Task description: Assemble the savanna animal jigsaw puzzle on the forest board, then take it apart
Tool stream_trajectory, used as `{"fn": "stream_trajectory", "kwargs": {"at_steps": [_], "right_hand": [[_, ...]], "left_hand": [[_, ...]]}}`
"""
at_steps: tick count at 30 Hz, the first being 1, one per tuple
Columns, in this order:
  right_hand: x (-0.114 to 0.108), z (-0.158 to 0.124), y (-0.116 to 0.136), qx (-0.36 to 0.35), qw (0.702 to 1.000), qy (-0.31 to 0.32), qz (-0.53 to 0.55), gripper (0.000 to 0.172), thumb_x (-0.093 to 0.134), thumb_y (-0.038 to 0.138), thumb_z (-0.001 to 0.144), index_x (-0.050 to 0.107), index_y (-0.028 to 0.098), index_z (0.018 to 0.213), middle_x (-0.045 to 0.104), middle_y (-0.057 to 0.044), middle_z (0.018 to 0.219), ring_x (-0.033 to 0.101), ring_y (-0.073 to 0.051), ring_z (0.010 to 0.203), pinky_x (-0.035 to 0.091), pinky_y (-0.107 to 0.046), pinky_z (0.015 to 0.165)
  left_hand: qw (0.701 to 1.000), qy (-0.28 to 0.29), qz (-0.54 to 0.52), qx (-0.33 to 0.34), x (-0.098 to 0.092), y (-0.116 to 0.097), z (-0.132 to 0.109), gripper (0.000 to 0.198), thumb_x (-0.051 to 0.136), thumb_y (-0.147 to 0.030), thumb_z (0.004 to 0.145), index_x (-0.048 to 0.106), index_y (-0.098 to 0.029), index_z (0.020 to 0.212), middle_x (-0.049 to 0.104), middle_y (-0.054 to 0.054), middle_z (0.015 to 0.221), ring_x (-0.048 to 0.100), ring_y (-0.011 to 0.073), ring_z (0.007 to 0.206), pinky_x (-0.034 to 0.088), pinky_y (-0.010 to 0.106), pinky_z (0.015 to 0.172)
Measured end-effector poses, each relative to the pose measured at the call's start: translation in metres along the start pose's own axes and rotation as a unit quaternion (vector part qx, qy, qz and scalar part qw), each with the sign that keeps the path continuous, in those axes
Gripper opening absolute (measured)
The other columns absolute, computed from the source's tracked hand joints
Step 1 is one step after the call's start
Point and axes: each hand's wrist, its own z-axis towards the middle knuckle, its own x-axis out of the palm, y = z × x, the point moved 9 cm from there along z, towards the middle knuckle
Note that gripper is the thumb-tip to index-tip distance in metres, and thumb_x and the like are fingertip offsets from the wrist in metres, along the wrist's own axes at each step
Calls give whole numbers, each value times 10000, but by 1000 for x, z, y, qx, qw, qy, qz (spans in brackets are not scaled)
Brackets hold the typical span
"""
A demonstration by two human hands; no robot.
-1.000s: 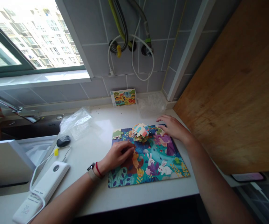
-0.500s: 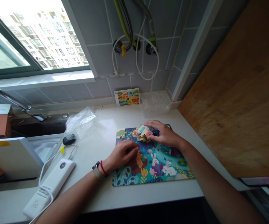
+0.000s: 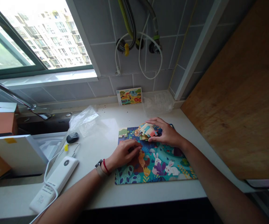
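Note:
A colourful jigsaw puzzle (image 3: 162, 168) with rabbits and plants lies flat on the white counter (image 3: 106, 193). A heap of loose puzzle pieces (image 3: 147, 130) sits on its far edge. My right hand (image 3: 166, 133) rests against that heap, fingers curled around its right side. On the puzzle's left part lies my left hand (image 3: 125, 152), fingers bent and pressed onto the picture; a watch and a red band are on that wrist. One loose greenish piece (image 3: 123, 133) sits at the puzzle's far left corner.
A small picture card (image 3: 129, 96) leans on the tiled wall. Clear plastic bags (image 3: 84, 119) (image 3: 157, 101) lie behind the puzzle. A white power bank (image 3: 55, 183) with cable, a dark mouse (image 3: 72, 137), a sink and tap (image 3: 36, 113) are left. A wooden panel (image 3: 237, 102) stands right.
My right hand has slid left from the puzzle's far right corner to the heap of pieces and closed around it. The left hand has stayed in place. The view has shifted a little.

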Motion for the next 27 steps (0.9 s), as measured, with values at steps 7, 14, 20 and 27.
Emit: {"fn": "stream_trajectory", "kwargs": {"at_steps": [7,14,20,27], "right_hand": [[40,-17,56,-45,995,87,4,708,945,497,714,685,279,1336,574,-92,1302,634,-285,1223,530,-415,1082],[119,-37,81,-4,975,197,-103,673,865,609,770,670,178,1248,611,-151,1271,668,-345,1159,608,-464,955],[139,-10,81,44,968,149,-198,730,785,645,836,602,149,1339,624,-190,1272,679,-389,1141,621,-513,898],[45,13,67,1,988,-18,-152,372,531,542,1043,665,238,1210,695,-110,1154,700,-278,1046,582,-413,917]], "left_hand": [[958,-260,-118,-14,-76,19,-11,546,339,-500,1134,731,-155,977,742,65,763,655,153,655,501,278,623],[937,-311,-140,-77,-100,51,-26,572,342,-543,1123,739,-154,987,751,72,795,643,157,662,449,270,572],[985,-171,-8,-29,-88,44,-26,690,258,-578,1124,795,-168,984,767,115,978,679,220,905,522,371,842],[986,-139,84,-36,-105,39,-22,559,319,-481,1137,777,-186,1010,745,106,1061,660,235,994,517,404,921]]}}
